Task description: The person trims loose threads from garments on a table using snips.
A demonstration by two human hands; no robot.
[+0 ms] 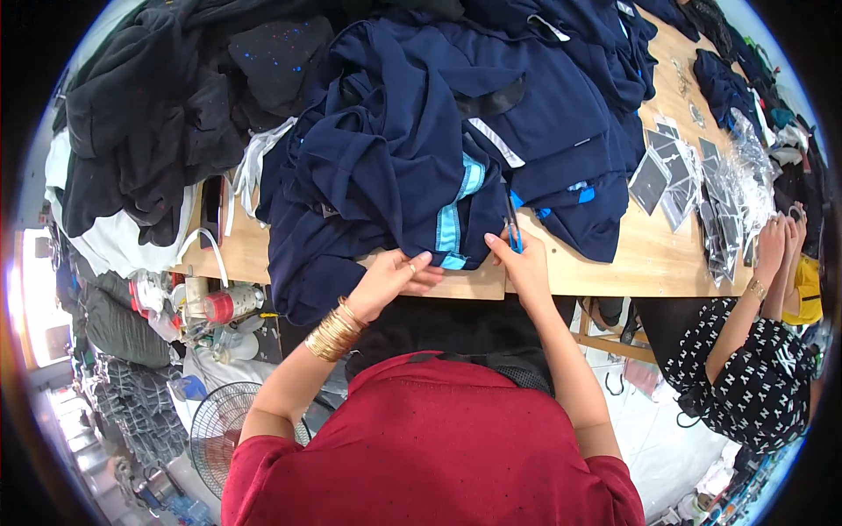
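A navy garment (395, 188) lies bunched on the table in front of me, with a shiny light-blue strip (448, 230) running down to its near edge. My left hand (393, 279) pinches that edge beside the strip's lower end, thumb on top and fingers below. Just right of the garment's near corner, my right hand (524, 267) grips a pair of small blue-handled thread snips (515, 238), blades pointing away from me. The thumb of that hand is close to the corner; whether it touches the cloth is hard to tell.
Dark clothing (162, 114) heaps up at the far left. More navy garments (561, 105) lie behind and right. Packaged flat pieces (671, 175) sit on the wooden table (605, 273). A co-worker's hands (776, 241) are at the right. A fan (224, 430) stands at lower left.
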